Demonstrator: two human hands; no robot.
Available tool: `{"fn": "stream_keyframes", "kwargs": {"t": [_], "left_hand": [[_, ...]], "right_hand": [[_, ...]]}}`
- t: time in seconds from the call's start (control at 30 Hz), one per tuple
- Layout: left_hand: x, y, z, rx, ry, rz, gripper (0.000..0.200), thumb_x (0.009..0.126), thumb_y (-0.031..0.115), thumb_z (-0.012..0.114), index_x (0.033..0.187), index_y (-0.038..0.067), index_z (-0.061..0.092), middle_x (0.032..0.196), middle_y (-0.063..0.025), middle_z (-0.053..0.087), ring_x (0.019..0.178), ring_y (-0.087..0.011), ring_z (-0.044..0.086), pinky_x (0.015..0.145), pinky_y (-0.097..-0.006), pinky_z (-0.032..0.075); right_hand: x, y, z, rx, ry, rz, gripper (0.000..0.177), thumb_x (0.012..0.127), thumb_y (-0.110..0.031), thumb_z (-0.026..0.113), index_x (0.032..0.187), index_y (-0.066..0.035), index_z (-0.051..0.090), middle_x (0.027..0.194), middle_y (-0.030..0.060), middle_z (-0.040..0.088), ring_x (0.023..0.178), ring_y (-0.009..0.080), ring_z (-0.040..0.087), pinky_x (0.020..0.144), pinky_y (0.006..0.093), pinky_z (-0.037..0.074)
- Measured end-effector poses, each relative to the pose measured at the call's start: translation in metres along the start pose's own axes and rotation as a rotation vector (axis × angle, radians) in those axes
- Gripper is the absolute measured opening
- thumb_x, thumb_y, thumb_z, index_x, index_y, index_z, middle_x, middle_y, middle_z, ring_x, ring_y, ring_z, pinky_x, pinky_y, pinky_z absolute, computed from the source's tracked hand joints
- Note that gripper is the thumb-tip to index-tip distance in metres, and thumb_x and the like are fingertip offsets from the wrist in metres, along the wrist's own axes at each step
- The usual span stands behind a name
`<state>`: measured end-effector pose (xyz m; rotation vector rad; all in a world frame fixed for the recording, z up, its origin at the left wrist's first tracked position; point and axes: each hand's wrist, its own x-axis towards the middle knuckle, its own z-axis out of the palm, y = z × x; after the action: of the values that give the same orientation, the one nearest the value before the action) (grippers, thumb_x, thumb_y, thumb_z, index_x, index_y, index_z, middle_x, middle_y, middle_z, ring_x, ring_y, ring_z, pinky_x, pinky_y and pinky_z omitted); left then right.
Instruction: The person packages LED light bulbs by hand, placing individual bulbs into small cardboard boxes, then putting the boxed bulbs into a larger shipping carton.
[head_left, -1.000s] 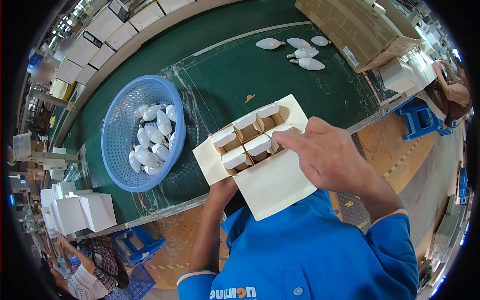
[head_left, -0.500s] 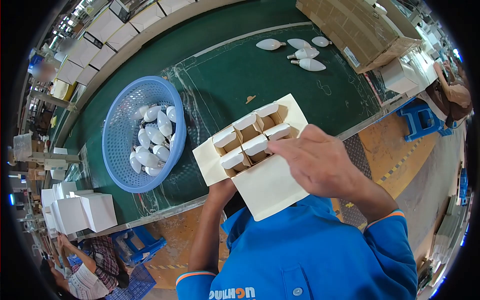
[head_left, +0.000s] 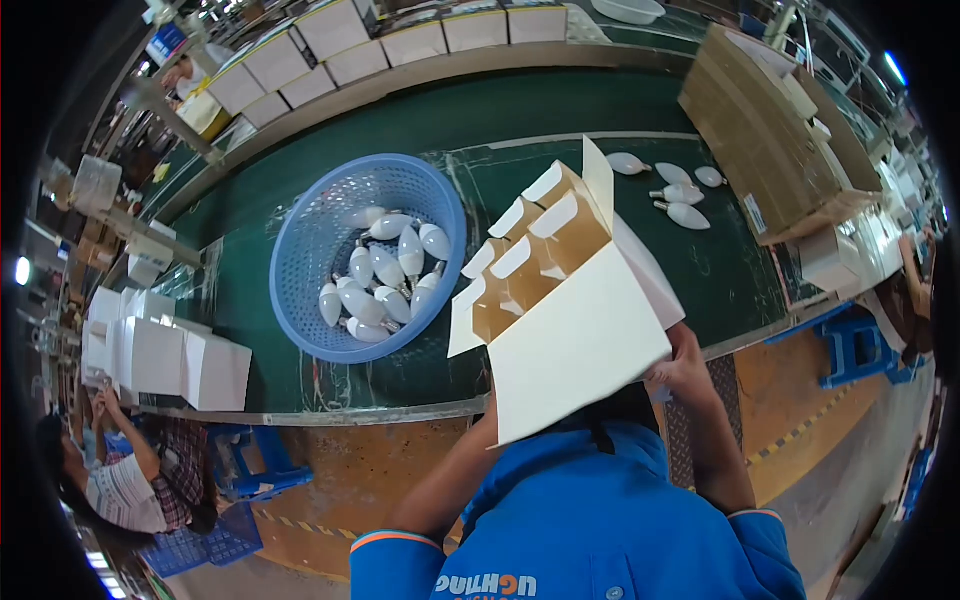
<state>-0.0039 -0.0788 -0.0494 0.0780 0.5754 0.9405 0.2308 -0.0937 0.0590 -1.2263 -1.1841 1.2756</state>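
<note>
A cream-white cardboard box (head_left: 590, 340) with brown divider compartments is held up in front of my body, its top flaps spread and tilted toward the table. Its compartments show no bulbs. My right hand (head_left: 684, 368) is closed on the box's lower right corner. My left hand (head_left: 488, 412) is at the lower left side, mostly hidden behind the long front flap, and supports the box there. To the left, a blue perforated basket (head_left: 292, 290) holds several white candle-shaped bulbs (head_left: 388, 265). Several more bulbs (head_left: 684, 214) lie on the table at the upper right.
The green table (head_left: 270, 385) carries a large brown carton (head_left: 770, 130) at the right and white boxes (head_left: 150, 355) at the left. Boxes (head_left: 415, 42) line a shelf behind. A co-worker (head_left: 130, 470) sits at the lower left by a blue stool (head_left: 255, 465); another person is at the far right.
My right hand has moved from the divider tops down to the box's right corner. The box has risen and tipped, showing deeper into its compartments. The head view has shifted.
</note>
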Motion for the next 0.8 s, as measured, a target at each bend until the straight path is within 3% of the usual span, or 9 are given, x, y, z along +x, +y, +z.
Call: {"fn": "stream_keyframes", "kwargs": {"t": [0.13,0.2,0.27,0.4,0.47,0.5,0.53,0.67,0.8], "left_hand": [[-0.010,0.002,0.026,0.351,-0.005,0.140,0.046,0.093,0.026,0.054,0.129,0.001,0.042,0.117,-0.0149,0.055,0.106,-0.0234,0.057,0.086,-0.0370,0.052],[-0.014,0.006,0.040,0.527,-0.007,0.206,0.046,0.093,0.025,0.055,0.130,0.001,0.042,0.117,-0.0150,0.055,0.107,-0.0232,0.057,0.086,-0.0369,0.051],[-0.016,0.007,0.054,0.694,0.000,0.273,0.047,0.092,0.025,0.056,0.130,0.001,0.042,0.117,-0.0152,0.055,0.107,-0.0231,0.057,0.087,-0.0368,0.051],[-0.016,0.020,0.074,0.577,-0.049,0.343,0.046,0.084,0.017,0.069,0.123,0.001,0.053,0.115,-0.0137,0.058,0.103,-0.0210,0.057,0.086,-0.0330,0.049],[-0.022,0.027,0.081,1.028,-0.066,0.557,0.049,0.082,0.018,0.070,0.123,0.000,0.052,0.114,-0.0132,0.059,0.105,-0.0201,0.056,0.088,-0.0315,0.046],[-0.037,0.039,0.097,1.152,-0.061,0.509,0.048,0.081,0.016,0.071,0.121,-0.002,0.053,0.111,-0.0123,0.060,0.104,-0.0195,0.057,0.089,-0.0320,0.045],[-0.047,0.048,0.099,1.148,-0.063,0.515,0.048,0.081,0.016,0.071,0.121,-0.002,0.053,0.111,-0.0123,0.060,0.104,-0.0195,0.057,0.089,-0.0320,0.045],[-0.087,0.082,0.091,0.945,-0.142,0.146,0.026,0.086,0.009,0.061,0.109,-0.003,0.060,0.098,-0.0120,0.063,0.091,-0.0172,0.061,0.080,-0.0296,0.049],[-0.119,0.124,0.095,0.717,-0.218,0.297,0.018,0.091,0.005,0.051,0.102,-0.004,0.063,0.090,-0.0087,0.064,0.081,-0.0120,0.060,0.071,-0.0253,0.047]], "right_hand": [[0.016,-0.006,0.025,0.117,-0.082,0.059,0.090,0.054,-0.039,0.089,0.122,0.002,0.049,0.104,0.0058,0.059,0.089,0.0127,0.053,0.076,0.0274,0.044],[0.020,-0.013,0.040,0.243,0.017,0.171,0.086,0.057,-0.030,0.089,0.123,0.003,0.046,0.109,0.0089,0.058,0.105,0.0189,0.055,0.090,0.0319,0.044],[0.030,-0.001,0.043,0.333,-0.041,0.207,0.088,0.057,-0.031,0.089,0.124,0.004,0.045,0.110,0.0104,0.058,0.104,0.0184,0.055,0.089,0.0315,0.045],[0.044,0.005,0.047,0.361,-0.025,0.135,0.086,0.059,-0.035,0.085,0.125,0.003,0.045,0.110,0.0108,0.058,0.101,0.0197,0.058,0.084,0.0314,0.048],[0.047,-0.002,0.046,0.390,-0.012,0.106,0.084,0.061,-0.036,0.083,0.125,0.003,0.044,0.110,0.0106,0.058,0.100,0.0203,0.059,0.082,0.0315,0.049],[0.049,-0.005,0.042,0.399,0.005,0.107,0.084,0.061,-0.035,0.082,0.125,0.003,0.044,0.110,0.0107,0.058,0.100,0.0204,0.059,0.082,0.0314,0.049],[0.051,-0.007,0.037,0.408,0.023,0.107,0.084,0.061,-0.035,0.082,0.126,0.003,0.044,0.110,0.0107,0.058,0.099,0.0206,0.059,0.082,0.0313,0.049],[0.066,-0.028,0.016,0.218,-0.059,-0.022,0.084,0.058,-0.035,0.084,0.122,0.004,0.046,0.106,0.0101,0.058,0.096,0.0180,0.058,0.079,0.0294,0.048],[0.081,-0.038,0.009,0.118,-0.068,-0.036,0.085,0.055,-0.037,0.086,0.119,0.005,0.048,0.102,0.0095,0.058,0.092,0.0168,0.058,0.077,0.0291,0.048]]}}
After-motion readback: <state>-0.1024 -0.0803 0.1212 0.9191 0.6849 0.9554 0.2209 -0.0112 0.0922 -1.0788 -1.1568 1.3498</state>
